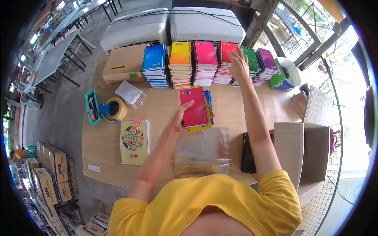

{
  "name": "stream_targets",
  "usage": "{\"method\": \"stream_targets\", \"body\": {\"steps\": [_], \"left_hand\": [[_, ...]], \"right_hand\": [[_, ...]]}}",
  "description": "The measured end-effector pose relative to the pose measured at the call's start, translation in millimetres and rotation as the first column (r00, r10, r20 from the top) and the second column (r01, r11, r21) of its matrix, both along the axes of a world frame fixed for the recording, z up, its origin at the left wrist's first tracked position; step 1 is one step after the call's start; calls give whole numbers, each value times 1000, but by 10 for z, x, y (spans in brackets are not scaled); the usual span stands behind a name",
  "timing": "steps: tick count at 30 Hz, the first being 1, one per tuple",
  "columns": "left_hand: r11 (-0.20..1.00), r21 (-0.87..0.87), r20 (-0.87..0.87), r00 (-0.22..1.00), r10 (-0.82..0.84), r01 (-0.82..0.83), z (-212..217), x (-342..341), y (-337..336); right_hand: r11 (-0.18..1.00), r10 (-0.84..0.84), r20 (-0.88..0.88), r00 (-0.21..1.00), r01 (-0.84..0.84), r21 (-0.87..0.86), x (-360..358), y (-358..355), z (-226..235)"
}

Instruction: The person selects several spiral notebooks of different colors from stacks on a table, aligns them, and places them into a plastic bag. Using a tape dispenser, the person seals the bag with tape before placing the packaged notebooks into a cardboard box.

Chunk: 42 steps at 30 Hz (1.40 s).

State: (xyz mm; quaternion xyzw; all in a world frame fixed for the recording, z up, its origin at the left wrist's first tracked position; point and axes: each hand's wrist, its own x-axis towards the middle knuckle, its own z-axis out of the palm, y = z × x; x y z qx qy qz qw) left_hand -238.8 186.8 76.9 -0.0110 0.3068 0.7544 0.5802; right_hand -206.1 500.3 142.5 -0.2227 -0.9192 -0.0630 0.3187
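Honestly, the bundle is what I'd watch: the left hand (181,117) is clamped on its left edge, thumb on the pink notebook (193,109), and the rest is fanned out underneath, with a yellow notebook (200,128) poking out on the near side and a blue notebook (210,102) on the right. If that grip loosens or tips, I reckon the blue one slides out first, since it sits farthest from the thumb. Over on the far side, the right hand (238,66) has its fingers stretched out and slightly apart; can't tell if they're touching anything. The red notebook stack (225,59) is just left of it, and the green notebook stack (252,63) is just right, partly behind it. Spiral bindings could snag, so a sloppy pinch might drag two or topple a pile. The held bundle is well nearer, left of that hand.
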Motion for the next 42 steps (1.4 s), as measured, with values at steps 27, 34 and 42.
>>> {"method": "stream_targets", "body": {"steps": [27, 34, 42], "left_hand": [[988, -44, -13, 988, -152, 151, 109, 414, -18], [996, -66, -8, 998, -61, 60, 32, 325, -26], [1000, -13, 21, 1000, 2, -2, -47, 287, -112]], "right_hand": [[762, -72, -311, 948, -149, -630, 708, -368, 232], [564, -599, 241, 763, 616, -550, 220, 458, 384], [574, -553, 272, 787, 597, -560, 368, 1028, 305]]}}
